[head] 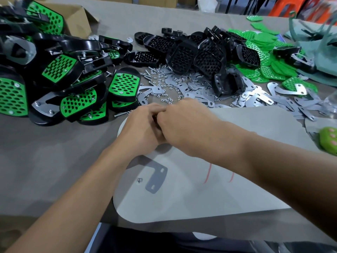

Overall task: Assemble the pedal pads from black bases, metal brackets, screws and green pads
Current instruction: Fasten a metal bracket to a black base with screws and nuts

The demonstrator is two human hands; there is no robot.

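Observation:
My left hand and my right hand meet knuckle to knuckle above the far end of a white board. Both sets of fingers are curled inward, and whatever lies between them is hidden. One metal bracket lies flat on the board nearer to me, with a single screw just left of it. Beyond my hands are loose nuts and screws, a heap of black bases, green pads and scattered metal brackets.
Assembled green-and-black pedal pads are piled at the left, in front of an open cardboard box. A green lumpy object sits at the right edge. Grey cloth covers the table.

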